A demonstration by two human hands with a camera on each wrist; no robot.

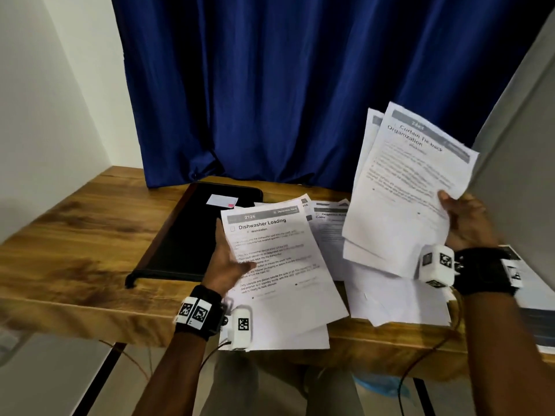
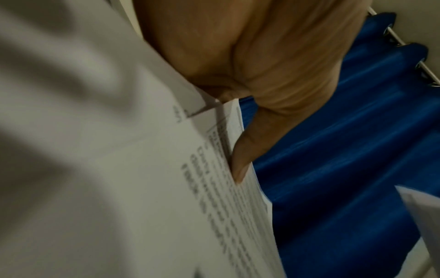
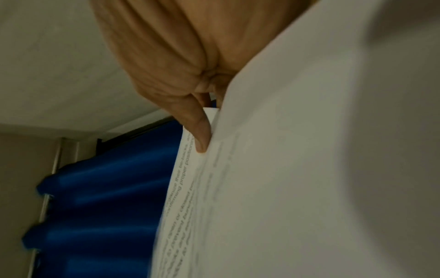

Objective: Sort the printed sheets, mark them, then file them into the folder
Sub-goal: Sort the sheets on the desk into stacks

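Note:
My left hand [image 1: 229, 259] pinches the left edge of the "Dishwasher Loading" sheets [image 1: 279, 265], thumb on top; the left wrist view shows the thumb [image 2: 240, 159] pressing the printed sheets [image 2: 166, 188]. My right hand [image 1: 462, 220] holds up a few sheets headed "Curtain Tie back Organization" [image 1: 405, 187] above the table's right side, and the right wrist view shows its thumb [image 3: 201, 135] on those sheets [image 3: 285, 188]. A closed black folder [image 1: 192, 232] with a small white label [image 1: 222, 201] lies left of the papers. More printed sheets [image 1: 327, 232] lie between the two hands.
The wooden table [image 1: 75, 235] stands against a blue curtain [image 1: 300, 85]. Loose white sheets [image 1: 396, 301] lie under the right hand near the front edge. A dark printed stack [image 1: 537, 310] sits at the far right. White walls close in at left and right.

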